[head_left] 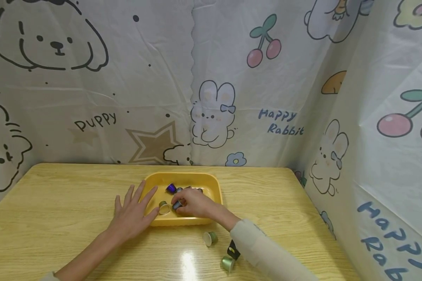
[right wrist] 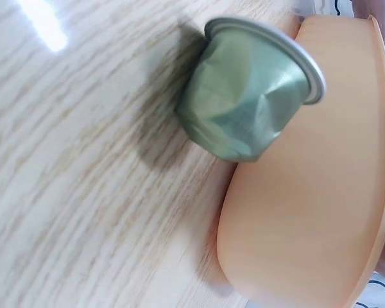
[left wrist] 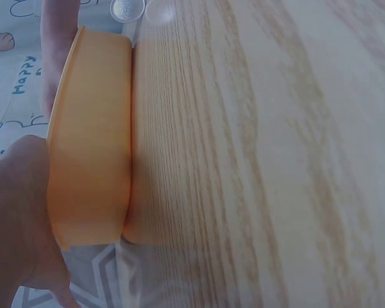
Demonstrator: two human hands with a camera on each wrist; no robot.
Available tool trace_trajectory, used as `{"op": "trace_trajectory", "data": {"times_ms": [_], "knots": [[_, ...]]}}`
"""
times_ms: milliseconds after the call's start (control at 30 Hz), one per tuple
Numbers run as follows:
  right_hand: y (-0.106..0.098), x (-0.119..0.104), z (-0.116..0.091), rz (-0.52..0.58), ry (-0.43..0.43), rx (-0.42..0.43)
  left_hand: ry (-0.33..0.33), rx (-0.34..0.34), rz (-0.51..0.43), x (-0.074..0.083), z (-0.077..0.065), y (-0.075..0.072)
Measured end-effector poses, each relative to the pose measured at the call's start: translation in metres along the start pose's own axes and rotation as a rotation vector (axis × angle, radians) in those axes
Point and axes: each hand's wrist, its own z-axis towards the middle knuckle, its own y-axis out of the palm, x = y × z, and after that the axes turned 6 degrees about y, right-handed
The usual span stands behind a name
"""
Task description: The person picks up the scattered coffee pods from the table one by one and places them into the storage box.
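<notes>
A yellow tray [head_left: 183, 222] sits on the table, and in it lie several coffee capsules. My right hand [head_left: 196, 203] reaches in over the right side and pinches a grey-blue coffee capsule [head_left: 177, 205] between thumb and fingers. Its grip is out of sight in the right wrist view. My left hand [head_left: 132, 216], fingers spread, rests on the tray's left edge. Close by in the tray, a green capsule [head_left: 164, 207] shows its pale rim. A purple capsule [head_left: 171, 188] lies farther back; others beside it are partly hidden behind my right hand.
In front of the tray, a green capsule [head_left: 211, 238] and another green capsule [head_left: 227, 263] lie on the wooden table [head_left: 74, 195]. A black object [head_left: 233, 249] is partly covered by my right sleeve. A patterned cloth [head_left: 155, 86] hangs behind and at the right.
</notes>
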Motion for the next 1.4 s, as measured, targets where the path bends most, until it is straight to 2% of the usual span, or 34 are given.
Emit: {"op": "trace_trajectory", "data": {"times_ms": [433, 633, 833, 967, 1100, 1400], "knots": [[-0.008, -0.003, -0.001, 0.01, 0.006, -0.006, 0.01, 0.001, 0.007, -0.002, 0.004, -0.002], [-0.021, -0.005, -0.003, 0.051, 0.035, -0.022, 0.008, -0.005, 0.01, -0.004, 0.005, -0.001], [-0.035, -0.003, -0.007, 0.067, -0.007, -0.026, 0.009, -0.013, 0.014, -0.006, 0.006, -0.002], [-0.045, -0.004, -0.015, 0.045, -0.026, -0.022, 0.01, -0.015, 0.011, -0.006, 0.006, -0.003], [-0.054, -0.005, -0.025, 0.0, -0.011, 0.006, 0.016, -0.01, 0.013, -0.006, 0.006, -0.004], [-0.07, -0.007, -0.06, -0.008, -0.037, 0.079, 0.019, 0.006, 0.019, -0.005, 0.002, 0.0]]}}
